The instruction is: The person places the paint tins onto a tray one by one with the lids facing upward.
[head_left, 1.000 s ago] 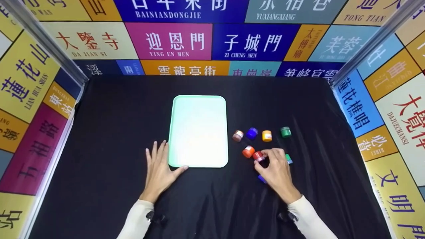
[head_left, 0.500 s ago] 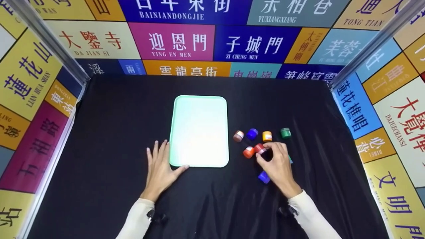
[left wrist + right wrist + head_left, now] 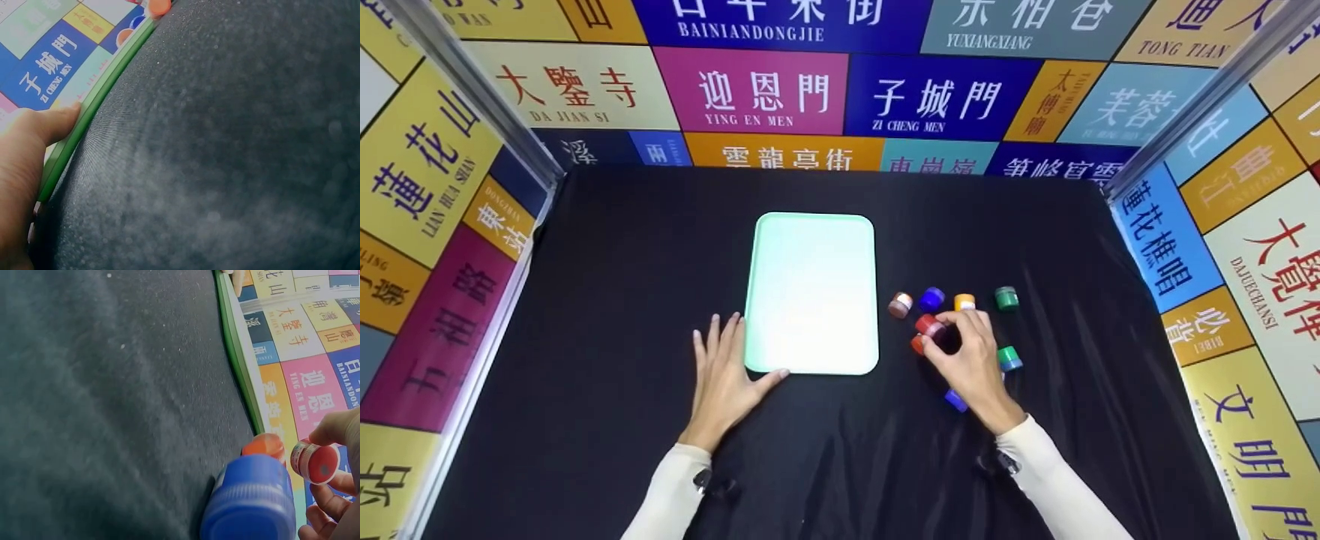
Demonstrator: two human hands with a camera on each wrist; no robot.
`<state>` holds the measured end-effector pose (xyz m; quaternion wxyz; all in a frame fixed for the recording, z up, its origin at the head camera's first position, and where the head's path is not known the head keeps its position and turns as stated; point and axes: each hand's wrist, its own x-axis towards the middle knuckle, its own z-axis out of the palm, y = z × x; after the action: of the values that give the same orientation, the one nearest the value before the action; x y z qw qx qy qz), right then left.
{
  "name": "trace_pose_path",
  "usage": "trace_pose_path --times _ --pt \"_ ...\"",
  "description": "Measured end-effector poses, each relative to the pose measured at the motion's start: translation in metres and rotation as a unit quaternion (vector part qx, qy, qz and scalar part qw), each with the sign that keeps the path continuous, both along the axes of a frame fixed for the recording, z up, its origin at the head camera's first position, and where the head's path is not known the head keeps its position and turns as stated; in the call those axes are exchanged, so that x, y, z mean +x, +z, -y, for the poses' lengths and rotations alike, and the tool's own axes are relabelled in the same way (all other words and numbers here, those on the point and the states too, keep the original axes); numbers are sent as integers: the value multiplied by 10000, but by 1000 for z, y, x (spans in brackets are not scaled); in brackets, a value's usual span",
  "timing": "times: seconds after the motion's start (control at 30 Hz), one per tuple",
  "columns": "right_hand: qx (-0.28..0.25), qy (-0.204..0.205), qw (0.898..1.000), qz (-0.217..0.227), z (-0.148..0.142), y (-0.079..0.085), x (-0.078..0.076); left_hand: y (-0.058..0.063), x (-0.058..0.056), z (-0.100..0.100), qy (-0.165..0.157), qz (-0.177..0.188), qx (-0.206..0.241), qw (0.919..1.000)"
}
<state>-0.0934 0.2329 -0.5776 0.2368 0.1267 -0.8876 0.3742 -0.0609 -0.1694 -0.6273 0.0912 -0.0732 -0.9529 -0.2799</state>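
Observation:
My right hand (image 3: 975,364) pinches a small red paint jar (image 3: 928,325) between thumb and fingers. In the head view the jar overlaps an orange jar (image 3: 917,346), hiding much of it. The right wrist view shows the red jar (image 3: 316,462) tilted, one round end facing the camera. A pale green rectangular tray (image 3: 814,300) lies on the black cloth, left of the jars. My left hand (image 3: 724,386) lies at its near left corner, fingers straight along the side. The thumb touches the tray's rim in the left wrist view.
Brown (image 3: 900,305), blue (image 3: 932,300), yellow (image 3: 964,301) and green (image 3: 1006,298) jars stand right of the tray. A second green jar (image 3: 1010,358) and a blue jar (image 3: 956,400) lie nearer, beside my right hand. Panels with printed lettering (image 3: 750,90) wall the table in.
My right hand has carried the red jar up and to the left, from beside the orange jar to over it. The left hand stays at the tray's corner.

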Motion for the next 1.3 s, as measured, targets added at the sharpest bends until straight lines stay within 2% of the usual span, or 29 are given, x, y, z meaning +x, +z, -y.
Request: trace_pose_path --times 0.2,0.7,1.07,1.3 --pt "-29 182 9998 -103 11 -2 -7 0 0 0 -23 -79 33 10000" --pt "-41 427 9991 36 40 -7 -28 0 1 -1 -9 -73 -56 10000" --pt "70 679 9975 171 63 -6 -44 -4 1 -2 -16 -143 57 9999" --pt "91 789 9964 306 76 -3 -56 -1 2 -1 12 -181 62 9998"
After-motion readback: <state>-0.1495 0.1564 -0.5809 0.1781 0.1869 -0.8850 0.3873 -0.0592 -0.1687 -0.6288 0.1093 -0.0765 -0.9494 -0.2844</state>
